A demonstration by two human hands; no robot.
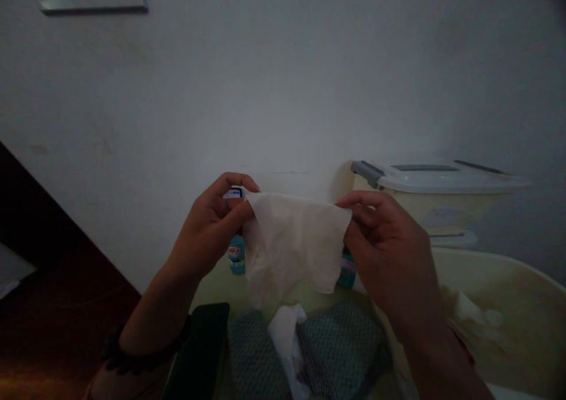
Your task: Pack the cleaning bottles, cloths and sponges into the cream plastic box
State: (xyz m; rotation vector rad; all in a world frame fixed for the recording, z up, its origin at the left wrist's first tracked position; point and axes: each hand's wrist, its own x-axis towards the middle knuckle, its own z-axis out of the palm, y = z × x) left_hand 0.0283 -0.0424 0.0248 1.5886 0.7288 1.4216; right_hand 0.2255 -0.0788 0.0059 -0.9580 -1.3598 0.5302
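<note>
— Hands, status?
— Left hand and right hand each pinch a top corner of the tissue, spread taut above the grey pouch at the table's near edge.
— Hazard?
— Further outward pull would likely tear the thin tissue.

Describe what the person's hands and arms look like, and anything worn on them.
Both hands are bare: no gloves, no rings that show in the dim light. The left hand has a dark beaded bracelet at the wrist. The right hand has a faint reddish strip by its wrist, too dim to identify. No sleeves show on either forearm.
</note>
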